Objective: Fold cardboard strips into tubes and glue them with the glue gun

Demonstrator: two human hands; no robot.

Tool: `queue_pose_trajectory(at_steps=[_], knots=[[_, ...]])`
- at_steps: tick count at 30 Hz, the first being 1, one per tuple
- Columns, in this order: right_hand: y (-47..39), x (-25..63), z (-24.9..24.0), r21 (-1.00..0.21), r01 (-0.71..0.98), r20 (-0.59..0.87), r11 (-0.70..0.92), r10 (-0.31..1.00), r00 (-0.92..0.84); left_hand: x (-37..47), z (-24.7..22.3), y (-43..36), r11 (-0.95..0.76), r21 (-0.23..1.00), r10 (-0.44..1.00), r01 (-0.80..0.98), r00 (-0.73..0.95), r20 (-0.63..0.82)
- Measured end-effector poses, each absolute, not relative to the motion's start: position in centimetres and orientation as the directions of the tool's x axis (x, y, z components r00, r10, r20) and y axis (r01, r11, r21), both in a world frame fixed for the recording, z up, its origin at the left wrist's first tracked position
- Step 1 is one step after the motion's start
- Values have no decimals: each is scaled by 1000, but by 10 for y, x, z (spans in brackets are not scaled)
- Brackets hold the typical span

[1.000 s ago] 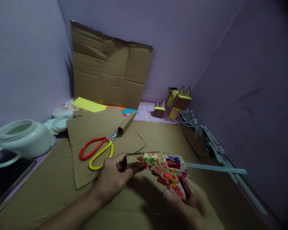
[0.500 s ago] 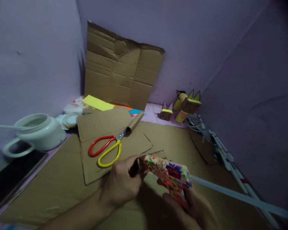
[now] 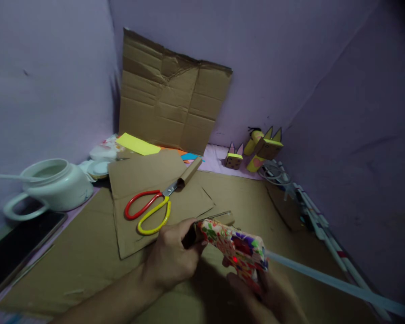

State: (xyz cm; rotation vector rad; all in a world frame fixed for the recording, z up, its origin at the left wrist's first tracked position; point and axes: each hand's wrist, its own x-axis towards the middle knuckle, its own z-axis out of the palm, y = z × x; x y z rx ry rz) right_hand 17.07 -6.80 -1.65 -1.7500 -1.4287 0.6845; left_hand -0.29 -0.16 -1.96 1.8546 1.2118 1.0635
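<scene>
Flat cardboard (image 3: 253, 193) covers the surface, with 3 purple walls (image 3: 273, 54) around. The left hand (image 3: 175, 256) grips a folded cardboard strip (image 3: 227, 218); beside it, the right hand (image 3: 270, 292) clasps a floral glue gun (image 3: 219, 238), nose at the strip.

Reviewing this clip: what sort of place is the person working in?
Probably a home craft corner between purplish walls: red-and-yellow-handled scissors lie on a cardboard sheet, pointy-eared paper-and-cardboard figures stand at the back, and the right hand grips a patterned glue gun.
</scene>
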Motion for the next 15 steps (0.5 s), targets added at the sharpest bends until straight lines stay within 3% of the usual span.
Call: queue_pose_trajectory(at_steps=[5,15], knots=[[-67,178,-20,-829,536,-53,-158,977,206,-2,-20,-2,-317,860,943,400,232,240],[-65,173,-21,-859,496,3,-125,969,249,-3,-20,-3,-331,842,941,426,218,260]])
